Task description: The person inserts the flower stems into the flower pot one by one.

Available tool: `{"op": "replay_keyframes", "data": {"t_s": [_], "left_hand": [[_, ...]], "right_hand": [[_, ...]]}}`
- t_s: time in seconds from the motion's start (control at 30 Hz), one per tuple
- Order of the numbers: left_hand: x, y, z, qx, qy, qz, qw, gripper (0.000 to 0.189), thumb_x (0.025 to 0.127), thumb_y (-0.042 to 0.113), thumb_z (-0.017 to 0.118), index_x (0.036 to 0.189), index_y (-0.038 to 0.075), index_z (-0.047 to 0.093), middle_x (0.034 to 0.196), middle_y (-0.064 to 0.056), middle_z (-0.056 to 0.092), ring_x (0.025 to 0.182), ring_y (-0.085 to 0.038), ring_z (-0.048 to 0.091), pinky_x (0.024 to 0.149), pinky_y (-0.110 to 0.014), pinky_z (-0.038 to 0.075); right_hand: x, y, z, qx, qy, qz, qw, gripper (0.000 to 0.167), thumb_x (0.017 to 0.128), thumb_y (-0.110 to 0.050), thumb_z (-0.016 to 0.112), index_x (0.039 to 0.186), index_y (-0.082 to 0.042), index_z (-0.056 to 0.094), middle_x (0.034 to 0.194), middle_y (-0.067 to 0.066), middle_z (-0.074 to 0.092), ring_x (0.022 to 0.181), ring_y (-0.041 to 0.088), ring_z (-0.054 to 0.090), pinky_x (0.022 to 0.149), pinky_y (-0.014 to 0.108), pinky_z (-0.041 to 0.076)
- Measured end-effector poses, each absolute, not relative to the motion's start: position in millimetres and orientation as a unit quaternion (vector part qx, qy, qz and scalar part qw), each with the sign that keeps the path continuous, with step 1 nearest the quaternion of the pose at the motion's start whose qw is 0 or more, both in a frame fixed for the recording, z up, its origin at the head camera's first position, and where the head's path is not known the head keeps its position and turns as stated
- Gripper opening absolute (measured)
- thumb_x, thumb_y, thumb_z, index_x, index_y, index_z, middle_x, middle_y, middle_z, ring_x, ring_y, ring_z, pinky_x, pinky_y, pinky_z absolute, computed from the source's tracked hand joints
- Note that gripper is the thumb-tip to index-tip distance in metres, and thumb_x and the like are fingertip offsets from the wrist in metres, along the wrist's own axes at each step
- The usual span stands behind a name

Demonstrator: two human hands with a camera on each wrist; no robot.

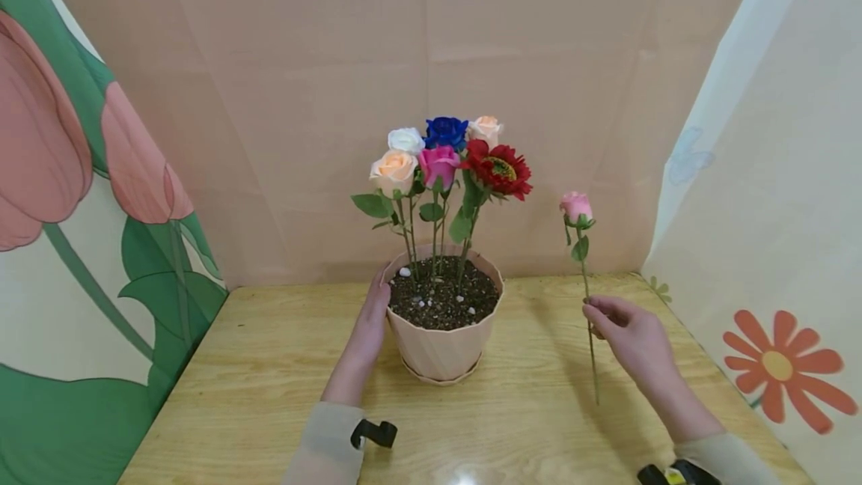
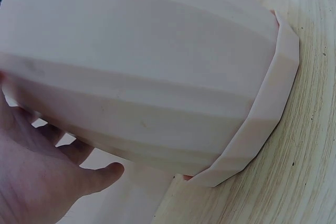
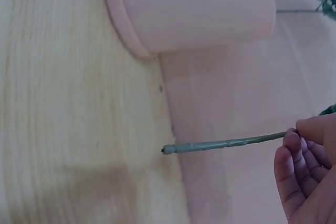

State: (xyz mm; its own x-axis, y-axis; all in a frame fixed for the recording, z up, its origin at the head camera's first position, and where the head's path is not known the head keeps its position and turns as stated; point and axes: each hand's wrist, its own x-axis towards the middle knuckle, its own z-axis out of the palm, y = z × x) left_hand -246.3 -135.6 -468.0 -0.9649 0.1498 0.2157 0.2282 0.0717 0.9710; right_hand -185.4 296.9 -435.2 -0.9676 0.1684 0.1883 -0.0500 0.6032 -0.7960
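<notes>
A pale pink flower pot (image 1: 441, 350) holds dark soil (image 1: 438, 305) with several artificial flowers standing in it. Against the pot's left side rests my left hand (image 1: 369, 320), its fingers extended along the wall; in the left wrist view the thumb (image 2: 105, 177) stands apart from the pot. To the right of the pot, my right hand (image 1: 633, 339) pinches a pink rose (image 1: 576, 206) by the middle of its stem. That rose is upright, bloom on top, and its bare green stem (image 3: 226, 144) runs below the fingertips with the cut end free.
White, blue, magenta and peach roses and a red daisy-like flower (image 1: 498, 169) rise from the pot. A matching saucer (image 1: 441, 380) sits under it on the wood-grain table (image 1: 269, 373). Behind hangs a pinkish cloth (image 1: 303, 96); printed flower panels flank both sides.
</notes>
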Motion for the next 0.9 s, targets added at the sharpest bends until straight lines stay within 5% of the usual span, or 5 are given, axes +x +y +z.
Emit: {"op": "replay_keyframes", "data": {"t_s": [0.9], "left_hand": [[-247, -134, -466, -0.147, -0.719, -0.679, 0.032, 0.061, 0.121, 0.046, 0.025, 0.179, 0.027, 0.017, 0.184, -0.007, 0.013, 0.168, -0.037, 0.006, 0.129, -0.073, 0.006]], "right_hand": [[-153, 222, -362, 0.055, -0.819, 0.508, 0.261, 0.022, 0.107, -0.023, 0.078, 0.116, -0.004, 0.082, 0.098, -0.001, 0.082, 0.084, 0.004, 0.078, 0.076, 0.017, 0.061]]}}
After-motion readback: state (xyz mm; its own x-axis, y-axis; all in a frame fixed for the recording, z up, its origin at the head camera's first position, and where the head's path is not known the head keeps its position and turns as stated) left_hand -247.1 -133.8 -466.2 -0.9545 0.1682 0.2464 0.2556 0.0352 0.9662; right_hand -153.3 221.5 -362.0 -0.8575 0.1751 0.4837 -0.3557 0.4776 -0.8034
